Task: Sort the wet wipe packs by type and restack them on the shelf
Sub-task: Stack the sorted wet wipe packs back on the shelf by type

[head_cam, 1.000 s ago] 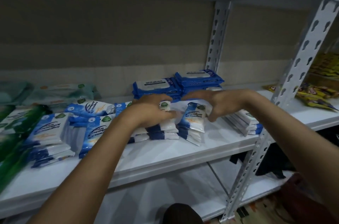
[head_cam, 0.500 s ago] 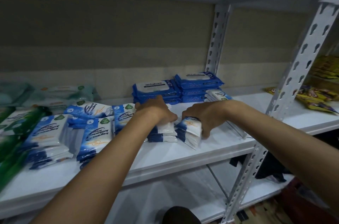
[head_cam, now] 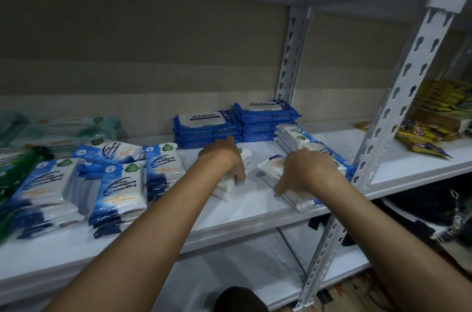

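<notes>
L hand (head_cam: 227, 161) & R hand (head_cam: 306, 171) each clamp a small wipe stack (head_cam: 224, 188) on shelf (head_cam: 255, 212); R stack (head_cam: 293, 196) at 3 o'clock near edge, may slip off if nudged.

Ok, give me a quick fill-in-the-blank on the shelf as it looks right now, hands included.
1. The dark blue packs at the back read ____.
2. The left hand and the right hand each grip a small ____ of white packs.
3. Past the upright post on the right lie ____ snack packets.

Missing words: antabax; stack; yellow
</notes>
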Tool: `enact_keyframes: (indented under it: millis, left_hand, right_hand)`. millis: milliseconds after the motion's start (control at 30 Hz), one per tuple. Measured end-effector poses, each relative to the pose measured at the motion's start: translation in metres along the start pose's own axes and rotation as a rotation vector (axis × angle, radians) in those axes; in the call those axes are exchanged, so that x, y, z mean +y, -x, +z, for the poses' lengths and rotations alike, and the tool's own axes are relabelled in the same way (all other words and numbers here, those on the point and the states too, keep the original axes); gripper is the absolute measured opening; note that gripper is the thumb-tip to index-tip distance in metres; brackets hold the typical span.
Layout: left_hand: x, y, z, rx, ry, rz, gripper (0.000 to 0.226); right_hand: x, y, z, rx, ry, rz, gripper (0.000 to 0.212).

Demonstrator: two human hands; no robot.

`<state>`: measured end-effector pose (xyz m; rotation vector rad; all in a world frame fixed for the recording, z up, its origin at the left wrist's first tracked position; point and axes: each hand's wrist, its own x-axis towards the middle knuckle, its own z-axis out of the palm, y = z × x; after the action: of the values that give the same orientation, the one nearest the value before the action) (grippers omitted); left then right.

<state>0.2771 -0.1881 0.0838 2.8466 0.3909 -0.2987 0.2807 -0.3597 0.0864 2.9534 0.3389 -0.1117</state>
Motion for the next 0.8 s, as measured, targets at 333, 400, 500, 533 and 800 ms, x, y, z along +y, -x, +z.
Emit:
enact_keyframes:
  millis: [333, 400, 500, 533, 800]
  left_hand:
    - [-0.010, -0.012, -0.007, 0.085, -0.183, 0.358, 0.122]
    - [-0.013, -0.002, 0.000, 0.165, -0.093, 0.279, 0.119]
    - [-0.008, 0.028, 0.035, 0.527, 0.131, 0.138, 0.093]
    - [-0.005, 0.037, 0.050, 0.626, 0.160, 0.108, 0.084]
    - [0.005, 0.021, 0.099, 0.625, 0.207, 0.117, 0.074]
  right_hand:
    - [0.022, 0.033, 0.024, 0.210, -0.235, -0.008, 0.075]
    - [0.029, 0.045, 0.038, 0.313, -0.315, -0.012, 0.064]
    - [0.028, 0.053, 0.063, 0.410, -0.564, -0.031, 0.060]
    - [0.026, 0.053, 0.071, 0.447, -0.623, -0.030, 0.060]
    - [0.018, 0.049, 0.118, 0.815, -0.841, 0.014, 0.052]
